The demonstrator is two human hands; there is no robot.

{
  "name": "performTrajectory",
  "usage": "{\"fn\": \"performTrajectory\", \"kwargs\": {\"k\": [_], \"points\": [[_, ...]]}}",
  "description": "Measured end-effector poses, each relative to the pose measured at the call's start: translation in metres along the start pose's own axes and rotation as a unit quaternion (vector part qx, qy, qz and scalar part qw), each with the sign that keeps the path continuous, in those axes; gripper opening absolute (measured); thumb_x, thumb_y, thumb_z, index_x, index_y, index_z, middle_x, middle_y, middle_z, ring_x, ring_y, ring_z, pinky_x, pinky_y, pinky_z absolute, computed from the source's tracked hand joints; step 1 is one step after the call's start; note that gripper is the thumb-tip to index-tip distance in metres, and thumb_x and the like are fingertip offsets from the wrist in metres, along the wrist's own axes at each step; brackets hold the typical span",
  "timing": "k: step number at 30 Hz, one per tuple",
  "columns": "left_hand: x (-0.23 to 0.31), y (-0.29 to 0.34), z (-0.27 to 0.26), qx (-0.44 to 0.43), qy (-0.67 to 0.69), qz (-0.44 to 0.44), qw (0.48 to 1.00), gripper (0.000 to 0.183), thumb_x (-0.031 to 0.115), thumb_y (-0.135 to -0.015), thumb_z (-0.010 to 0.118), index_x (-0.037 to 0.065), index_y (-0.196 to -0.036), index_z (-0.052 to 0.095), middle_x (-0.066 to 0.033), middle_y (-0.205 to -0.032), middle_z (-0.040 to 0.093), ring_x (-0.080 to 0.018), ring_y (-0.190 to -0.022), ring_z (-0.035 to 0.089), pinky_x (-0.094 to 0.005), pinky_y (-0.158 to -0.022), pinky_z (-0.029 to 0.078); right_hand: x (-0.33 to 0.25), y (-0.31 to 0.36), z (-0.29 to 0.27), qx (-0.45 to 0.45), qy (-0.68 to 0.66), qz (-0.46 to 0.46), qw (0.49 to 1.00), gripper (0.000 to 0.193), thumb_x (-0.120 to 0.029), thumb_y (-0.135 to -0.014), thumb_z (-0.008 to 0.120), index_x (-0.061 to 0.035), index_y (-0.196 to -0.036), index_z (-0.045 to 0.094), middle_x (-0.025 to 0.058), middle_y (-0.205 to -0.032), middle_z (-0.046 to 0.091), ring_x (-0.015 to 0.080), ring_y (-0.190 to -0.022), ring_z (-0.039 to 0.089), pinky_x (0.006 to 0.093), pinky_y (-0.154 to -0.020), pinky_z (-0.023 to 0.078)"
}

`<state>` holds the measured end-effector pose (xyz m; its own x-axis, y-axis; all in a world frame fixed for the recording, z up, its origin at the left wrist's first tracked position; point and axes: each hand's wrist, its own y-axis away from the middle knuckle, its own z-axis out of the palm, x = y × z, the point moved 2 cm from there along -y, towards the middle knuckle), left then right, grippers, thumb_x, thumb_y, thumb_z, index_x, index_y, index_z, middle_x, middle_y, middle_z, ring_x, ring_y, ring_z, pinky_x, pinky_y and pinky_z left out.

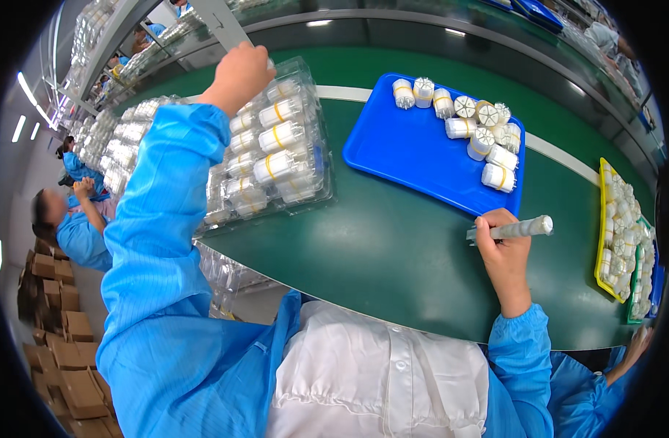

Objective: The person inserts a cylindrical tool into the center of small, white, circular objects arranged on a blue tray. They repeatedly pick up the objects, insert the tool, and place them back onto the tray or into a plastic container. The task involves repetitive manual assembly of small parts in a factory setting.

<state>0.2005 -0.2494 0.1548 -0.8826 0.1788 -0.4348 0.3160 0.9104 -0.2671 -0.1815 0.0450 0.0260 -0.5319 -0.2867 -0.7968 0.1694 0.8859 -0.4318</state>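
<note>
My left hand reaches to the far end of a clear plastic blister tray. Its fingers are curled closed, and what they hold is mostly hidden; a small whitish bit shows beside the fingertips. The tray holds several white cylindrical parts with yellow bands, lying in its pockets. My right hand is closed around a pale, translucent stick-shaped tool with a round white end, just off the near right corner of a blue tray. More white cylinders sit along that tray's far and right sides, some upright, some lying.
Stacked clear trays of white parts stand on the left. A yellow tray and a green tray, filled with parts, lie at the right. Another person's hand is at lower right. Cardboard boxes sit on the floor at left.
</note>
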Motion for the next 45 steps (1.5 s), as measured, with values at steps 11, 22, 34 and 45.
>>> {"fn": "performTrajectory", "kwargs": {"k": [11,22,34,45], "points": [[0.083,0.067,-0.092,0.169,0.331,0.062,0.926,0.028,0.027,-0.101,0.060,0.003,-0.112,0.069,-0.0178,-0.102,0.069,-0.0375,-0.098,0.066,-0.0423,-0.084,0.052,-0.001,0.001,-0.004,0.013,0.019,-0.050,0.998,0.009,-0.002,-0.085,0.073,-0.0013,-0.080,0.066,0.0085,-0.073,0.065,0.0205,-0.064,0.062,0.0324,-0.057,0.047],[0.268,0.007,0.014,0.105,0.370,-0.081,0.919,0.041,0.022,-0.087,0.075,-0.005,-0.110,0.055,-0.0271,-0.114,0.059,-0.0441,-0.099,0.064,-0.0484,-0.087,0.055,0.005,0.002,0.002,-0.001,0.053,-0.054,0.997,0.014,-0.010,-0.085,0.077,-0.0065,-0.082,0.064,0.0063,-0.069,0.066,0.0246,-0.059,0.065,0.0354,-0.055,0.052],[0.255,0.067,-0.038,0.148,0.444,0.062,0.882,0.039,0.019,-0.078,0.074,0.004,-0.113,0.068,-0.0152,-0.107,0.067,-0.0346,-0.096,0.065,-0.0443,-0.083,0.054,0.004,-0.001,-0.008,0.046,0.023,-0.054,0.997,0.014,-0.009,-0.085,0.076,-0.0037,-0.078,0.065,0.0064,-0.069,0.066,0.0216,-0.060,0.064,0.0339,-0.055,0.049],[0.293,0.180,-0.045,0.075,0.621,0.262,0.735,0.047,0.009,-0.074,0.084,0.003,-0.116,0.066,-0.0114,-0.109,0.067,-0.0312,-0.099,0.062,-0.0395,-0.084,0.052,0.006,-0.003,-0.007,0.042,-0.048,0.002,0.998,0.009,-0.007,-0.086,0.075,-0.0009,-0.081,0.070,0.0064,-0.074,0.068,0.0175,-0.061,0.062,0.0306,-0.055,0.046]]}}
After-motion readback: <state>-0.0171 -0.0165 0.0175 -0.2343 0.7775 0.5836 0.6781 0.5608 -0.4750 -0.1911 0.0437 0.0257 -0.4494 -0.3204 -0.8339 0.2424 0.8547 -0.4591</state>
